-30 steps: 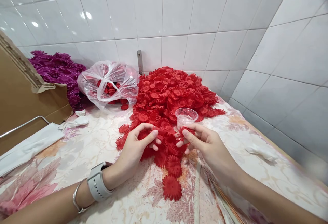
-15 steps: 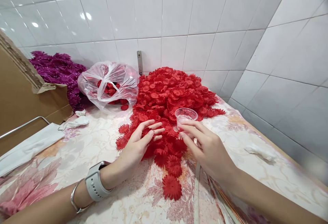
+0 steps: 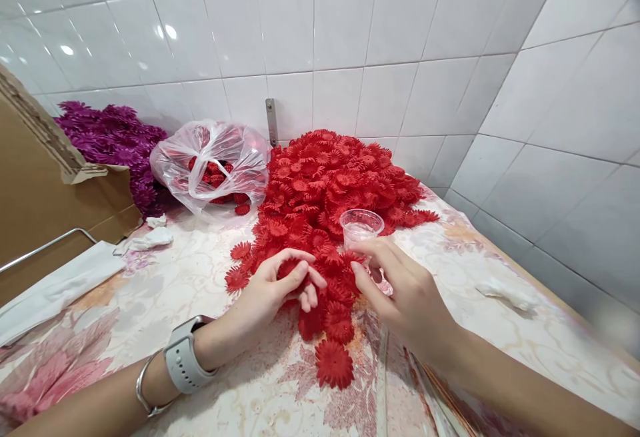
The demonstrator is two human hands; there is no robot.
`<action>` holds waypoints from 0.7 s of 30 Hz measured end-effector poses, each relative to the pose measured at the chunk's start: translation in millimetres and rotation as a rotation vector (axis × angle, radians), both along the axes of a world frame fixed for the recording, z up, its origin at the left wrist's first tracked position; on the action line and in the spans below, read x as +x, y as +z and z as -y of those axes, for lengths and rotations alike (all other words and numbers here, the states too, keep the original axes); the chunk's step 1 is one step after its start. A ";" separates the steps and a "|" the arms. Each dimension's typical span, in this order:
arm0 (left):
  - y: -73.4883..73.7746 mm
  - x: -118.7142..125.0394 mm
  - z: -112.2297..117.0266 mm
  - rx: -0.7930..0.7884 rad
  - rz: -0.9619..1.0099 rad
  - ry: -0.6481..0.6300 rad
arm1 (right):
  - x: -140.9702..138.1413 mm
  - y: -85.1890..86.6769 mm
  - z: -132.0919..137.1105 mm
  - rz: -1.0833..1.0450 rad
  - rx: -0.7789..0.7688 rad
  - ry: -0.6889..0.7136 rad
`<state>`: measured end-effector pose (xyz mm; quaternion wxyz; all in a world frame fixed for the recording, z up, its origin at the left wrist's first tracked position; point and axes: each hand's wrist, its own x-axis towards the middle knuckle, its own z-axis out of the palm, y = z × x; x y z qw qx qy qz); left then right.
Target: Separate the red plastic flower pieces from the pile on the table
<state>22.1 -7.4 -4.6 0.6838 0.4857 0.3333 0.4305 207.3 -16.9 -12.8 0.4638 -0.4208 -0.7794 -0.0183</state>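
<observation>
My left hand (image 3: 273,284) is curled with its thumb bent over towards the fingers. Red petals of an artificial flower (image 3: 290,268) show inside the curl. Facing it, my right hand (image 3: 407,284) has thumb and forefinger brought near each other beside red petals. What sits between those fingertips, if anything, I cannot make out. Just behind the right fingers stands a clear plastic cup (image 3: 361,225), partly hidden by them. A large heap of red artificial flowers (image 3: 325,174) rises beyond both hands, and a strip of loose ones runs forward to a single flower (image 3: 334,362).
Left of the heap sits a clear plastic bag (image 3: 210,167) with red flowers inside. Behind it are purple flowers (image 3: 110,137) and a cardboard box (image 3: 60,204). Crumpled white scraps (image 3: 507,296) lie on the patterned tablecloth (image 3: 260,384). Thin sticks (image 3: 435,394) lie under my right forearm.
My left hand's fingers have gone from stretched out to curled around red petals. The right hand has stayed nearly in place, its fingers slightly more bent.
</observation>
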 end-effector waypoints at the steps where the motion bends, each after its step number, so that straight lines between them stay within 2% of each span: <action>1: -0.1 0.0 -0.4 -0.025 0.028 -0.006 | 0.3 0.0 -0.5 -0.005 -0.011 0.001; 6: -1.4 -1.9 -6.8 -0.141 0.050 -0.002 | 1.7 1.9 -2.3 -0.022 -0.073 0.002; 10: -2.0 -4.1 -10.1 -0.058 -0.061 -0.001 | 2.3 1.6 -2.7 -0.031 -0.089 0.004; 15: -2.7 -4.0 -6.0 0.046 -0.179 -0.073 | 0.2 0.0 -0.4 -0.047 -0.114 0.038; 21: -1.9 -0.9 0.8 0.138 -0.440 -0.137 | -9.4 3.4 8.3 -0.090 -0.415 0.244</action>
